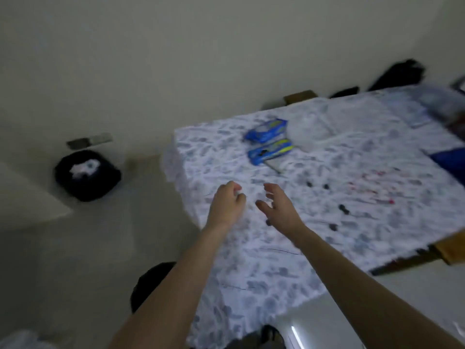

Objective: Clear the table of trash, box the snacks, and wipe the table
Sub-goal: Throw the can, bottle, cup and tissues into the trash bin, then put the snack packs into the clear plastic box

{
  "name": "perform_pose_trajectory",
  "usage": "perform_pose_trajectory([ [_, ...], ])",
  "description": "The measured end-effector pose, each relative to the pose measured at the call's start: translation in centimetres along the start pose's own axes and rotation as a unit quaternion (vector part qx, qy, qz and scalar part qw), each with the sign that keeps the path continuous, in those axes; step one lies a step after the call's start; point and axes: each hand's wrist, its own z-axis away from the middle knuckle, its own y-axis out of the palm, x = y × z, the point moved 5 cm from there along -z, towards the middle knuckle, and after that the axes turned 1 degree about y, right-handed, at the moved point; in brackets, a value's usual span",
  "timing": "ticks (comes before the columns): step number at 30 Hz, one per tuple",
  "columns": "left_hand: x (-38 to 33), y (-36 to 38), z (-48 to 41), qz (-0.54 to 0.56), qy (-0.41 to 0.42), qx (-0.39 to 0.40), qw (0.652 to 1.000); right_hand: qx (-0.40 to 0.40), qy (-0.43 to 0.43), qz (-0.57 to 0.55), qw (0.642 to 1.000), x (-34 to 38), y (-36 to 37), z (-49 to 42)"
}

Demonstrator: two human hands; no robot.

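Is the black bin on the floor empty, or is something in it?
Not empty: the black bin shows pale crumpled material at its open top. What it is, blur hides.

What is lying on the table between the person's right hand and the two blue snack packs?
In the head view, mostly bare patterned tablecloth separates the right hand from the blue snack packs. Only a thin, blurred stick-like item lies just below the nearer pack.

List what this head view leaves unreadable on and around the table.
- Blue snack packets: motion blur smears the print.
- Small dark bits on the tablecloth: too small and blurred to identify.
- Left hand: curled fingers hide whether it holds anything.
- Items at the far right corner: blurred and cut off by the frame edge.
- Black bin on the floor: pale contents blurred.
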Motion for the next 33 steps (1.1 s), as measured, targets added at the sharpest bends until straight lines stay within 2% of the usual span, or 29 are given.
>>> perform_pose_trajectory([
  [2, -3.6, 4.4, -0.1, -0.030, 0.028, 0.055, 0.998, -0.033, 0.016, 0.014, 0.999, -2.8, -5.6, 1.4],
  [8, -13.3, 18.0, 0.9, -0.113, 0.102, 0.143, 0.978, -0.103, 0.060, 0.051, 0.992, -11.2, -19.0, 5.6],
  [15, -20.4, 29.5, 1.2, -0.142, 0.117, 0.152, 0.971, -0.101, 0.045, 0.058, 0.992, -19.4, -29.4, 7.1],
  [21, -21.9, 35.6, 0.1, -0.157, 0.101, 0.142, 0.972, -0.066, 0.049, 0.065, 0.994, -24.9, -34.6, 6.4],
  [33, -24.9, 41.3, -8.4, -0.146, 0.091, 0.133, 0.976, -0.016, 0.028, 0.065, 0.997, -29.5, -39.7, -1.4],
])
